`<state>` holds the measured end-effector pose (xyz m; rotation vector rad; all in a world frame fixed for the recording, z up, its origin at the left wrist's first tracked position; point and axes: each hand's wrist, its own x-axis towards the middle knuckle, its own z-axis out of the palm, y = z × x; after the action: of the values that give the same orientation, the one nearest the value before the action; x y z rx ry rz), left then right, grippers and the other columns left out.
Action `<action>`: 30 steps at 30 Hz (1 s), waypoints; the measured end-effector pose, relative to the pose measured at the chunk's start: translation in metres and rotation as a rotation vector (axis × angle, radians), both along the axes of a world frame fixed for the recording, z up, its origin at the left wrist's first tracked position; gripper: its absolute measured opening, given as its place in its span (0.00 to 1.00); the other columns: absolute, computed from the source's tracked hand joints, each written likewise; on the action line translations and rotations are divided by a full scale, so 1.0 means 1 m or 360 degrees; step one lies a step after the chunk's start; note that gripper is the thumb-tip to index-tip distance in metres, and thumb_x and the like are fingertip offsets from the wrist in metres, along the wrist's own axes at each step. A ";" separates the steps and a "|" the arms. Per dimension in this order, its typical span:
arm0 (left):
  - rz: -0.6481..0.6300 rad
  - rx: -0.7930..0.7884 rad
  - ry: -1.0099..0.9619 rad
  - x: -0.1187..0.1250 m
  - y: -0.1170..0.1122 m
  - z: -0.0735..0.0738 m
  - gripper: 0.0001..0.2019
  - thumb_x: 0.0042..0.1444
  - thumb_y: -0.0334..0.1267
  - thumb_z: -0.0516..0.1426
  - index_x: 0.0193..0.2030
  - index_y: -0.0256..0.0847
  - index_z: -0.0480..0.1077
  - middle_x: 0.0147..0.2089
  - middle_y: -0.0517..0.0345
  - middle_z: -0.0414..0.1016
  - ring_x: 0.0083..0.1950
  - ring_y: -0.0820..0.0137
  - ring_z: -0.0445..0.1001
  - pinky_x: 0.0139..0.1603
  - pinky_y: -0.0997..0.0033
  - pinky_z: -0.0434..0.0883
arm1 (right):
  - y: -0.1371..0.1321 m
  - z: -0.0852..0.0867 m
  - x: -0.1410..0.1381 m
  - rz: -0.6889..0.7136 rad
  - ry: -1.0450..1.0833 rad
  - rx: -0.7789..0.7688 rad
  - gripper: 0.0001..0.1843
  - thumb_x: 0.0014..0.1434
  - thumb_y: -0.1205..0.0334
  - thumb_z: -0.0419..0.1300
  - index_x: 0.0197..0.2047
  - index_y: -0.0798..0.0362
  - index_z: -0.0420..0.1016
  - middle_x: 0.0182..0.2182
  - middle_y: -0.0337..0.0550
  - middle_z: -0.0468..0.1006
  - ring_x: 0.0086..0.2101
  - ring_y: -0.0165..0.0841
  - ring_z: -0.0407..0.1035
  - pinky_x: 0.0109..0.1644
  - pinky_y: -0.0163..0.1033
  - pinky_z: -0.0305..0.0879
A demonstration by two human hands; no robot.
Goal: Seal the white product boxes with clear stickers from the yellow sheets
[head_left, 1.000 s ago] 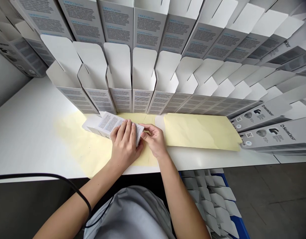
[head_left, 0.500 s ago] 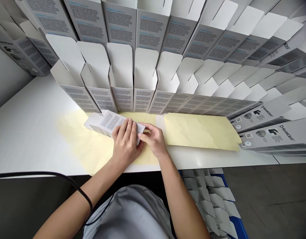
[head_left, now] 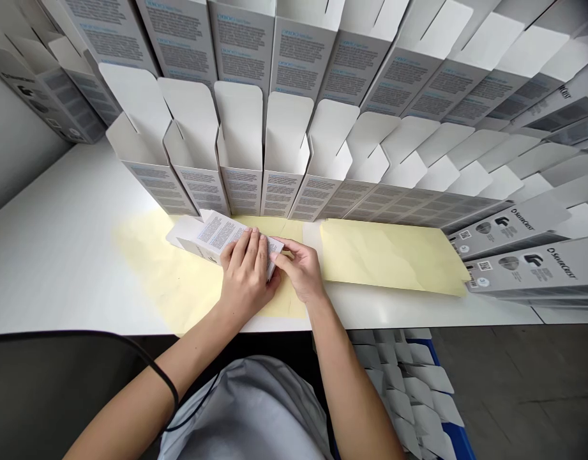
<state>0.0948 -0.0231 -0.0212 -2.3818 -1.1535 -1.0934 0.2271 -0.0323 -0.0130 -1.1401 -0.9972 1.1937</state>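
Observation:
A grey and white printed carton (head_left: 212, 234) lies on its side on yellow paper (head_left: 179, 281) on the white table (head_left: 54, 255). My left hand (head_left: 248, 271) is wrapped over the carton's right half and holds it down. My right hand (head_left: 298, 268) pinches the carton's right end with its fingertips, where a flap lies; the flap itself is mostly hidden by the fingers. The carton's left end flap sticks out open to the left.
Rows of upright open cartons (head_left: 284, 147) line the back of the table, with more stacked above. Closed cartons (head_left: 518, 255) lie at the right. A second yellow sheet (head_left: 389, 255) lies to the right. Flat carton blanks (head_left: 408, 383) fill a blue bin below the table's edge.
Both hands stay on the carton; the right fingers have pressed closer against its end. The view has shifted slightly.

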 end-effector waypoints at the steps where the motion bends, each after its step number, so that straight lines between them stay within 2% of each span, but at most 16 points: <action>1: 0.0001 0.0005 0.0004 0.000 0.000 0.000 0.26 0.57 0.39 0.58 0.59 0.23 0.65 0.58 0.26 0.72 0.61 0.43 0.71 0.57 0.50 0.63 | 0.001 -0.001 0.000 -0.0051 -0.0044 0.0000 0.19 0.50 0.54 0.69 0.45 0.53 0.83 0.38 0.44 0.83 0.38 0.38 0.76 0.46 0.43 0.73; 4: 0.0011 0.0029 0.0010 0.000 0.000 0.000 0.26 0.57 0.39 0.58 0.59 0.24 0.66 0.58 0.27 0.73 0.60 0.43 0.72 0.57 0.51 0.63 | 0.002 -0.004 0.002 -0.0089 -0.0006 0.0008 0.19 0.58 0.47 0.63 0.43 0.53 0.84 0.39 0.45 0.83 0.42 0.40 0.76 0.49 0.44 0.72; 6: 0.0014 0.0026 0.0009 -0.001 0.000 0.000 0.26 0.57 0.39 0.58 0.59 0.24 0.65 0.58 0.27 0.73 0.60 0.43 0.72 0.57 0.51 0.63 | 0.001 -0.006 0.008 0.0084 0.0133 0.0005 0.22 0.59 0.44 0.63 0.48 0.52 0.82 0.43 0.46 0.83 0.45 0.40 0.75 0.53 0.44 0.71; 9: -0.0025 0.0005 0.0010 -0.002 0.001 0.000 0.28 0.57 0.41 0.57 0.61 0.24 0.64 0.58 0.25 0.72 0.61 0.42 0.71 0.56 0.50 0.63 | 0.000 -0.008 0.019 0.0431 0.0176 -0.0027 0.36 0.45 0.50 0.75 0.57 0.47 0.76 0.50 0.44 0.80 0.44 0.38 0.76 0.52 0.42 0.72; 11: -0.0050 0.0001 0.0010 -0.003 0.001 0.000 0.29 0.57 0.41 0.57 0.62 0.25 0.63 0.58 0.25 0.72 0.61 0.41 0.70 0.57 0.49 0.63 | 0.002 -0.010 0.022 0.0457 0.0110 -0.0030 0.42 0.38 0.53 0.78 0.58 0.47 0.76 0.48 0.43 0.80 0.41 0.38 0.76 0.49 0.42 0.73; 14: -0.0049 0.0017 0.0002 -0.003 0.002 0.000 0.29 0.56 0.40 0.58 0.63 0.26 0.63 0.58 0.26 0.72 0.61 0.42 0.71 0.57 0.49 0.62 | 0.007 -0.014 0.022 0.0323 0.0044 0.0010 0.31 0.43 0.48 0.75 0.51 0.50 0.81 0.39 0.42 0.83 0.41 0.41 0.77 0.50 0.45 0.72; 17: -0.0042 0.0027 0.0009 -0.003 0.001 -0.001 0.29 0.56 0.38 0.59 0.62 0.26 0.63 0.58 0.26 0.73 0.61 0.43 0.72 0.57 0.49 0.63 | 0.008 -0.016 0.019 0.0172 -0.0050 0.0077 0.22 0.52 0.45 0.69 0.45 0.50 0.84 0.38 0.43 0.84 0.45 0.44 0.76 0.55 0.48 0.69; 20: -0.0038 0.0003 0.0032 -0.002 -0.001 -0.001 0.28 0.56 0.38 0.58 0.62 0.27 0.62 0.58 0.26 0.72 0.61 0.42 0.71 0.57 0.48 0.64 | 0.007 -0.011 0.018 0.0087 -0.0085 0.0083 0.22 0.58 0.42 0.63 0.42 0.51 0.85 0.39 0.45 0.84 0.46 0.44 0.76 0.54 0.48 0.69; 22: -0.0057 -0.0030 0.0016 -0.003 -0.001 0.001 0.28 0.56 0.38 0.59 0.62 0.27 0.63 0.58 0.27 0.72 0.61 0.42 0.70 0.57 0.47 0.65 | 0.005 -0.005 0.016 0.0135 -0.0057 0.0024 0.25 0.58 0.41 0.62 0.45 0.52 0.83 0.41 0.46 0.84 0.45 0.44 0.76 0.51 0.47 0.70; 24: -0.0138 -0.0103 -0.0071 -0.006 -0.001 0.009 0.29 0.55 0.38 0.59 0.62 0.29 0.63 0.58 0.29 0.73 0.62 0.43 0.70 0.58 0.46 0.66 | 0.003 0.003 0.014 0.0184 -0.0084 -0.0029 0.26 0.57 0.41 0.64 0.50 0.52 0.81 0.43 0.47 0.83 0.44 0.43 0.76 0.49 0.45 0.71; 27: -0.0322 -0.0151 -0.0272 -0.017 -0.004 0.028 0.31 0.54 0.37 0.61 0.65 0.35 0.61 0.61 0.34 0.70 0.65 0.47 0.67 0.62 0.46 0.65 | -0.003 0.009 0.011 0.0227 -0.0207 -0.0003 0.23 0.58 0.44 0.63 0.48 0.52 0.82 0.40 0.45 0.83 0.41 0.41 0.76 0.44 0.41 0.71; 28: -0.0328 -0.0102 -0.0338 -0.023 -0.007 0.034 0.32 0.54 0.35 0.62 0.66 0.37 0.60 0.63 0.36 0.68 0.67 0.47 0.64 0.64 0.44 0.64 | -0.006 0.010 0.011 0.0234 -0.0225 0.0021 0.21 0.60 0.44 0.62 0.46 0.52 0.82 0.39 0.45 0.83 0.40 0.40 0.76 0.44 0.41 0.71; 30: -0.0207 -0.0054 -0.0469 -0.034 -0.015 0.044 0.32 0.53 0.34 0.63 0.65 0.44 0.62 0.67 0.41 0.64 0.70 0.47 0.60 0.66 0.43 0.62 | -0.013 0.009 0.014 0.0213 -0.0213 0.0040 0.21 0.61 0.45 0.61 0.47 0.52 0.81 0.40 0.45 0.83 0.41 0.41 0.76 0.45 0.41 0.71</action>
<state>0.0607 -0.0380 0.0223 -2.4073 -1.1248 -1.5212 0.2408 -0.0456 -0.0038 -1.1601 -1.2030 1.2195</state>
